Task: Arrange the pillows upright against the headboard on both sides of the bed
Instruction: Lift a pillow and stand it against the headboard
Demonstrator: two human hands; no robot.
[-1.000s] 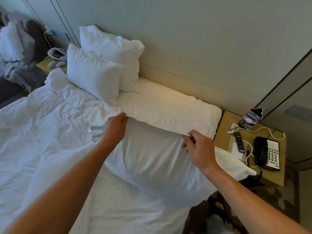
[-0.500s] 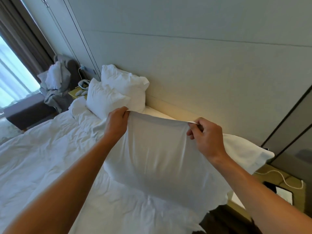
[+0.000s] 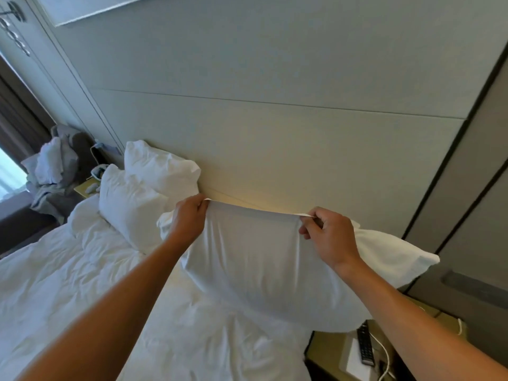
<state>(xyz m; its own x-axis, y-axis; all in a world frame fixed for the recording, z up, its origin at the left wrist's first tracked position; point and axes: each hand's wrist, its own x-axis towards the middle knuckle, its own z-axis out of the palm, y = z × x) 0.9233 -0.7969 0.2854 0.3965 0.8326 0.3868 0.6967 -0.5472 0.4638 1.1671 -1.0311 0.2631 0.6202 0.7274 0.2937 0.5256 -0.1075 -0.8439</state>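
Pillow (image 3: pixel 264 268) now lifted clear of the bed (image 3: pixel 82 292); my left hand (image 3: pixel 189 218) and right hand (image 3: pixel 330 237) pinch its top edge, ready for standing against the headboard (image 3: pixel 275 149).

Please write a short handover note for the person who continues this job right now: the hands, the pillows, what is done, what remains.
Left hand and right hand each pinch a top corner of the held pillow, lifted above the near side of the bed.
Done: two pillows stand upright at the headboard on the far side.
Left: stand the held pillow against the headboard on the near side. Another white pillow shows behind it; its position is unclear.
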